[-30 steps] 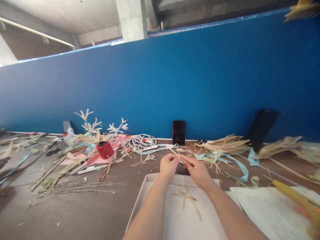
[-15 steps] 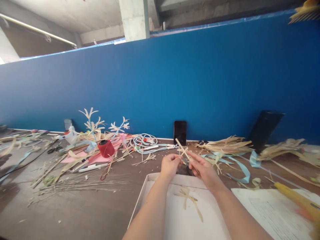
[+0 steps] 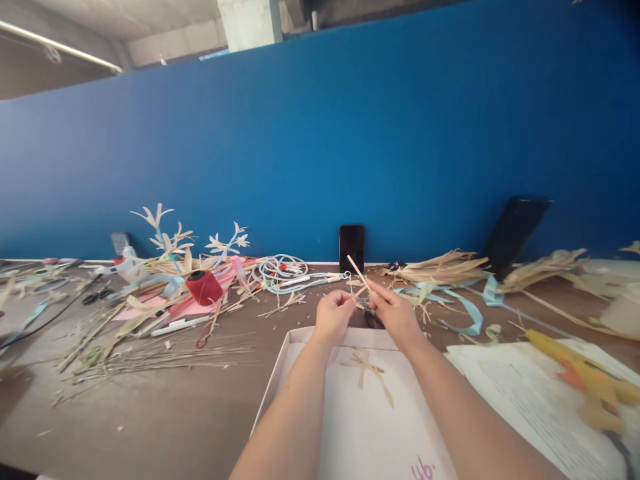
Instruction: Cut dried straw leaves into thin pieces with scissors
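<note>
1. We're reaching over the white box [image 3: 370, 427].
2. Our left hand [image 3: 334, 317] is pinching a straw bit [image 3: 361, 292], narrow grip.
3. Our right hand [image 3: 393, 312], nearer, is gripping the pale strip [image 3: 357, 269]; it's slanting up-left, tip crossing before the phone [image 3: 352, 243].

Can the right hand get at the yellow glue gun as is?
Probably yes: the yellow glue gun lies partly on papers off to the right, nothing tall visible between, though the right hand is holding a pale strip.
</note>
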The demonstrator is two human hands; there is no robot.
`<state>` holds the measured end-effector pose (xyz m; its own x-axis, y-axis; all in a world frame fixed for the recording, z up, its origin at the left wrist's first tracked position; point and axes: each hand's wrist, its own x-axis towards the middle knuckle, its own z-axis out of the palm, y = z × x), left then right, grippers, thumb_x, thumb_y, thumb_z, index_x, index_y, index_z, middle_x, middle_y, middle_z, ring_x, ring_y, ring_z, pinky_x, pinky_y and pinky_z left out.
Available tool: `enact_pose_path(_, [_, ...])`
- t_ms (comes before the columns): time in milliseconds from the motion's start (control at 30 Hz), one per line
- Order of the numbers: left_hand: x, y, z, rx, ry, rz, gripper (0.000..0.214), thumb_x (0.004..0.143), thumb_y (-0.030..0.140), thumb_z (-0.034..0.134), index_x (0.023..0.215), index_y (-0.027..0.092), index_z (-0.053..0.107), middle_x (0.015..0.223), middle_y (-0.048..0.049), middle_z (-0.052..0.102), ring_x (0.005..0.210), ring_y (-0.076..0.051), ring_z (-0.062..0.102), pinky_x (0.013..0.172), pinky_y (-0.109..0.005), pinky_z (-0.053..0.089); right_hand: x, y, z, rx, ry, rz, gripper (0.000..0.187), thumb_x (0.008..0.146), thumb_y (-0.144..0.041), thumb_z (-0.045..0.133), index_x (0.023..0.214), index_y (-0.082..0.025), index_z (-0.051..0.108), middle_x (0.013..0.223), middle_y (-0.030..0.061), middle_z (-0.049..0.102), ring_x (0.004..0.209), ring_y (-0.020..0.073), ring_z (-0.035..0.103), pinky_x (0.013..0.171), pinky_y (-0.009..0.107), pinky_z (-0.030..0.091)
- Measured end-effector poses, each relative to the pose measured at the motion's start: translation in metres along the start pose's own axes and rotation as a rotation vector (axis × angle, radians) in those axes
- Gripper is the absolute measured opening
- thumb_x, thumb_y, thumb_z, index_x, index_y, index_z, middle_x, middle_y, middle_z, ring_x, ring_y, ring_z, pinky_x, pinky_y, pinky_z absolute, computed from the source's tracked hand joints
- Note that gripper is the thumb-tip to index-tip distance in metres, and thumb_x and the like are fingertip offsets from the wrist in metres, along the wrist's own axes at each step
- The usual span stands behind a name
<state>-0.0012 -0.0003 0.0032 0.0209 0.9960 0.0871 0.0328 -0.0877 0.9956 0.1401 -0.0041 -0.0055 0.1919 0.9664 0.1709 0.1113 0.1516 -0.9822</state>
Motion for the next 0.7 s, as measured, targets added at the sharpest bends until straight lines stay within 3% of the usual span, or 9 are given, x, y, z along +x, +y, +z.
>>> enact_pose_path(100, [-0.007,0.012,-0.010,0.028,-0.057,0.019,0.016,0.067,0.029,0.057,0.072,0.014,0.062,0.059,0.0000,0.058,0.047,-0.006,0.042,0.045,-0.018,0.032,0.000,0.000,-0.002,0.219,0.108,0.090,0.054,0.068,-0.041,0.062,0.119,-0.022,0.059,0.064,-0.0035,0.052,0.042,0.0059,0.032,0.038,0.020,0.023])
enact_pose_path(267, [-0.021,0.040,-0.034,0.292,-0.552,-0.009,0.022,0.067,0.032,0.060,0.076,0.014,0.070,0.063,-0.0042,0.064,0.046,-0.008,0.044,0.043,-0.018,0.031,-0.001,-0.001,-0.004,0.334,0.094,0.114,0.055,0.066,-0.040,0.066,0.118,-0.021,0.060,0.064,-0.0034,0.051,0.043,0.0045,0.033,0.036,0.018,0.022])
enact_pose_path(333, [-0.023,0.044,-0.041,0.424,-0.682,-0.057,0.020,0.065,0.031,0.060,0.072,0.015,0.071,0.062,-0.0046,0.065,0.046,-0.009,0.045,0.043,-0.019,0.032,-0.001,0.000,-0.003,0.332,0.064,0.116,0.053,0.066,-0.039,0.066,0.116,-0.021,0.061,0.064,-0.0035,0.051,0.043,0.0041,0.033,0.036,0.017,0.021])
enact_pose_path(400, [-0.022,0.044,-0.044,0.532,-0.683,-0.079,0.017,0.064,0.029,0.060,0.068,0.017,0.071,0.059,-0.0040,0.065,0.046,-0.010,0.046,0.043,-0.019,0.031,0.000,0.002,-0.003,0.337,0.044,0.124,0.052,0.066,-0.039,0.066,0.115,-0.022,0.061,0.063,-0.0037,0.051,0.042,0.0037,0.033,0.036,0.017,0.019])
enact_pose_path(600, [-0.020,0.043,-0.049,0.827,-0.458,-0.151,0.010,0.055,0.026,0.064,0.049,0.018,0.064,0.047,-0.0024,0.060,0.041,-0.012,0.046,0.042,-0.022,0.029,0.001,0.005,-0.003,0.344,0.007,0.118,0.052,0.067,-0.039,0.066,0.115,-0.021,0.062,0.063,-0.0032,0.052,0.042,0.0036,0.033,0.035,0.017,0.020])
enact_pose_path(700, [-0.023,0.050,-0.050,1.012,-0.350,-0.148,0.011,0.054,0.030,0.066,0.056,0.019,0.065,0.051,-0.0012,0.060,0.044,-0.012,0.047,0.045,-0.023,0.031,0.001,0.007,-0.003,0.320,-0.005,0.110,0.051,0.068,-0.040,0.066,0.115,-0.021,0.062,0.063,-0.0025,0.054,0.042,0.0036,0.034,0.035,0.016,0.022])
